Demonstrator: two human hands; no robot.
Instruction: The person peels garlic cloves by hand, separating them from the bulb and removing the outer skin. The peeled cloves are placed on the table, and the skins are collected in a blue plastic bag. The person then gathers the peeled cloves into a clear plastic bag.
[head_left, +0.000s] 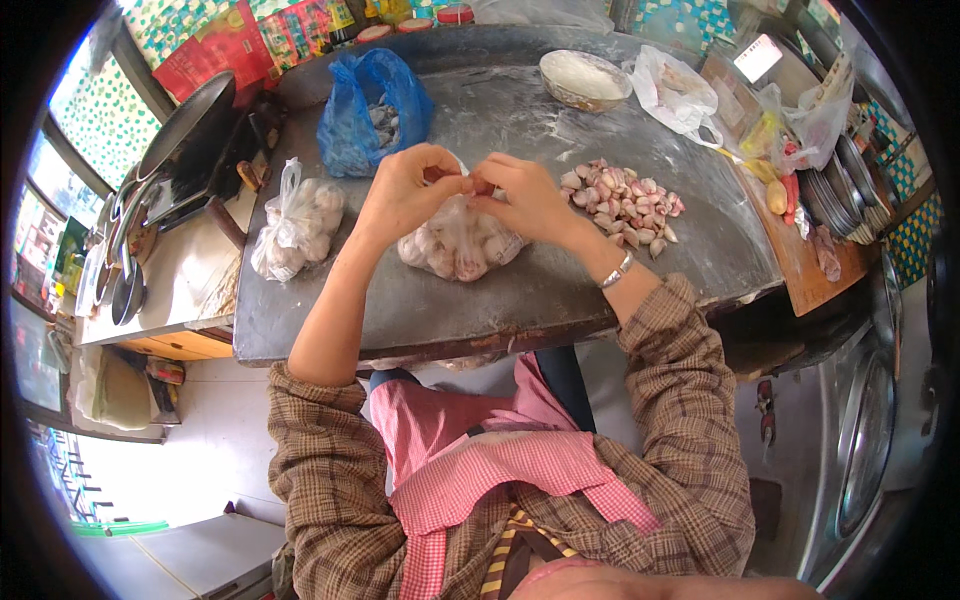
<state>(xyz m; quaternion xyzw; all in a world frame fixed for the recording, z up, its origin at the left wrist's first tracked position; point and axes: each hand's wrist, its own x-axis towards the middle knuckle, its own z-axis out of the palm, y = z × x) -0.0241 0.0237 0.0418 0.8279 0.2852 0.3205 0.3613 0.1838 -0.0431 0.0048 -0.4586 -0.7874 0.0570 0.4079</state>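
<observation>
Both hands meet above a clear plastic bag of garlic bulbs (459, 246) on the dark worktop (517, 300). My left hand (420, 186) pinches the gathered top of the bag between thumb and fingers. My right hand (520, 193) holds the same gathered plastic from the other side, its fingertips close to the left ones. Whether the bag's neck is knotted is hidden by the fingers. A second bag of garlic bulbs (298, 225), its top gathered upright, sits to the left. Right of my right hand lies a heap of loose garlic cloves (622, 199).
Behind stand a blue plastic bag (341, 124) with grey contents and a bowl of white powder (585, 79). A white plastic bag (675, 94) lies near the wooden board (829, 274) at the right. Pans (187, 124) stand at the left; stacked plates (829, 199) are far right.
</observation>
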